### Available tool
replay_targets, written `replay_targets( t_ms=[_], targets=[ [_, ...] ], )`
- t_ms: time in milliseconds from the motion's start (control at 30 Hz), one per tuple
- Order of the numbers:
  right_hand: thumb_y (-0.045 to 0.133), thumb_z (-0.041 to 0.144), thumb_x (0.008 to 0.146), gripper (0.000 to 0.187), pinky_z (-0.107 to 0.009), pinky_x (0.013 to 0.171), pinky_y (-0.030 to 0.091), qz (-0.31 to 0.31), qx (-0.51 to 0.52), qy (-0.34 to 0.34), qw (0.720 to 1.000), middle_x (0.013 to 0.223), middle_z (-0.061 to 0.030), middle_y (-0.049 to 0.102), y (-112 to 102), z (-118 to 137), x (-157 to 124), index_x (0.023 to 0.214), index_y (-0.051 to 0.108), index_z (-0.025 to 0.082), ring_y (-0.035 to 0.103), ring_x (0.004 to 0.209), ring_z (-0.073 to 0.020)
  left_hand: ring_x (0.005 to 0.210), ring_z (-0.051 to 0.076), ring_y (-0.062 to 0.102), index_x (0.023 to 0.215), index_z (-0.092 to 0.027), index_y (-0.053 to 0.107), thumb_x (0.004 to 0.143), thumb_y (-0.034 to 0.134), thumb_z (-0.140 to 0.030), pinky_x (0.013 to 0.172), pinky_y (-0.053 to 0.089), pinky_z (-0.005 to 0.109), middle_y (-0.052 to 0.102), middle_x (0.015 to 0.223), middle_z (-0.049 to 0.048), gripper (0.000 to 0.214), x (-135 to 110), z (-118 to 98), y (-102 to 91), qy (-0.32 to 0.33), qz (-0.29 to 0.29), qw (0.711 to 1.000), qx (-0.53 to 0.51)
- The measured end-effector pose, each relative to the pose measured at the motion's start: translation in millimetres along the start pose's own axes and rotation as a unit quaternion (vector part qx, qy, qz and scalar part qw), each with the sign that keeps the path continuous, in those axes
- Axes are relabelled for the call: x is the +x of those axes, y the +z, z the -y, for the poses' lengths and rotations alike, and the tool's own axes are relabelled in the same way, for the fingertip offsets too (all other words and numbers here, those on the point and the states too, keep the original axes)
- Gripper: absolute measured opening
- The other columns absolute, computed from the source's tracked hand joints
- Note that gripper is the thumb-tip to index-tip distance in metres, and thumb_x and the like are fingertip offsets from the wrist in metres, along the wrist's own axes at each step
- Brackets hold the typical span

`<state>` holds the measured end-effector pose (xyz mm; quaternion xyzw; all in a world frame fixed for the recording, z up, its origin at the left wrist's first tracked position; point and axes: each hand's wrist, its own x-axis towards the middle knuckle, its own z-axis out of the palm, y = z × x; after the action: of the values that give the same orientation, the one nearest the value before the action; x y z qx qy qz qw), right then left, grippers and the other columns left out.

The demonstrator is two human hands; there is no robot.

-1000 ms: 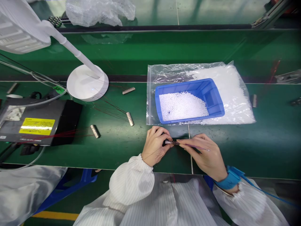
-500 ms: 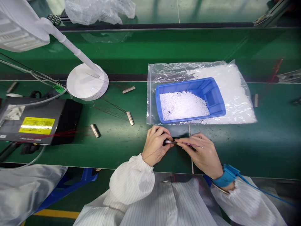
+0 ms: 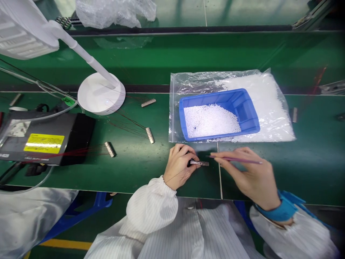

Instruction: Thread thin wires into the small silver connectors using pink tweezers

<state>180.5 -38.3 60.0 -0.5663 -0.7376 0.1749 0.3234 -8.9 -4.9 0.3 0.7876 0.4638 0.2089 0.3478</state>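
My left hand [image 3: 180, 166] rests on the green bench, its fingers closed on a small metallic connector strip [image 3: 199, 163] that sticks out to the right. Thin dark wires seem to run back beneath the palm. A slim pinkish-purple stick tool [image 3: 237, 159] lies between the thumb and fingers of my right hand [image 3: 248, 171]; its tip is too fine to identify. That tip is just right of the strip and apart from it. Behind both hands stands a blue bin [image 3: 249, 111] with white beads [image 3: 211, 121] in it.
The bin sits on a clear zip bag [image 3: 275, 115] of white material. Similar wired strips, one [image 3: 149, 135] among several, lie to the left. A white lamp [image 3: 101, 100] and a dark box with a yellow label [image 3: 44, 144] stand further left. Someone's pale sleeve [image 3: 32, 219] shows at lower left.
My right hand has moved right with the stick tool, drawing its tip away from the connector strip, whose right end now shows. The left hand has kept its place.
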Motion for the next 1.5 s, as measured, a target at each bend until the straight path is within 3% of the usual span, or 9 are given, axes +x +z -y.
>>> replay_targets(
  t_ms=[100,200,367,533,1167,1333,1500],
  targets=[
    [0.064,0.023,0.082,0.016,-0.036,0.072,0.053,-0.051,-0.002,0.020,0.999,0.093,0.0022,0.072,-12.5,-1.8,16.1,0.097,0.067,0.030,0.065,0.084,-0.0196,0.096,0.020,0.048,0.081,-0.022,0.066,0.077,0.072,-0.027,0.086,0.037,0.037,0.062,0.095,0.0006,0.009,-0.3,-0.1,0.3,-0.003,0.000,1.000,0.003],
    [0.062,0.027,0.083,0.012,-0.036,0.076,0.053,-0.074,-0.015,0.004,0.997,0.092,0.0011,0.072,-8.7,-8.9,38.8,0.094,0.068,0.028,0.066,0.088,-0.0201,0.096,0.021,0.049,0.080,-0.022,0.067,0.076,0.072,-0.028,0.085,0.037,0.038,0.062,0.095,0.0008,0.009,-0.1,-0.9,0.2,-0.011,0.003,1.000,0.003],
    [0.058,0.028,0.087,0.011,-0.037,0.080,0.051,-0.014,-0.044,-0.021,0.999,0.092,0.0017,0.073,16.4,-24.5,71.3,0.084,0.067,0.024,0.067,0.086,-0.0197,0.098,0.020,0.048,0.080,-0.022,0.066,0.073,0.075,-0.025,0.087,0.037,0.038,0.062,0.096,0.0000,0.012,-0.3,0.1,0.6,-0.004,0.000,1.000,0.000],
    [0.060,0.028,0.085,0.012,-0.035,0.076,0.050,0.023,-0.089,-0.028,0.995,0.090,0.0014,0.073,30.6,-30.6,83.3,0.081,0.069,0.022,0.068,0.081,-0.0200,0.097,0.020,0.048,0.080,-0.022,0.065,0.071,0.077,-0.025,0.086,0.036,0.037,0.063,0.095,-0.0004,0.014,-0.8,1.4,1.1,0.003,-0.008,1.000,0.001],
    [0.058,0.029,0.086,0.016,-0.034,0.076,0.048,0.070,-0.113,-0.021,0.991,0.085,-0.0004,0.074,38.3,-31.1,93.3,0.081,0.071,0.020,0.068,0.083,-0.0207,0.098,0.019,0.048,0.080,-0.021,0.066,0.070,0.078,-0.022,0.087,0.035,0.036,0.063,0.094,-0.0012,0.016,-0.5,0.7,0.9,0.002,-0.010,1.000,-0.007],
    [0.060,0.026,0.085,0.012,-0.034,0.077,0.049,0.021,-0.065,-0.041,0.997,0.090,0.0019,0.073,25.5,-22.8,83.1,0.081,0.070,0.022,0.067,0.084,-0.0185,0.099,0.020,0.048,0.080,-0.021,0.066,0.070,0.078,-0.022,0.087,0.035,0.036,0.063,0.095,-0.0011,0.017,-0.8,0.9,0.9,0.002,-0.008,1.000,-0.008],
    [0.062,0.026,0.084,0.010,-0.033,0.075,0.051,-0.027,-0.008,-0.013,1.000,0.091,0.0028,0.073,0.9,-16.4,48.2,0.092,0.069,0.027,0.065,0.087,-0.0179,0.098,0.020,0.048,0.081,-0.021,0.065,0.071,0.077,-0.021,0.086,0.035,0.037,0.063,0.095,-0.0007,0.015,0.1,-2.1,-0.3,-0.007,0.000,1.000,-0.006]
  ],
)
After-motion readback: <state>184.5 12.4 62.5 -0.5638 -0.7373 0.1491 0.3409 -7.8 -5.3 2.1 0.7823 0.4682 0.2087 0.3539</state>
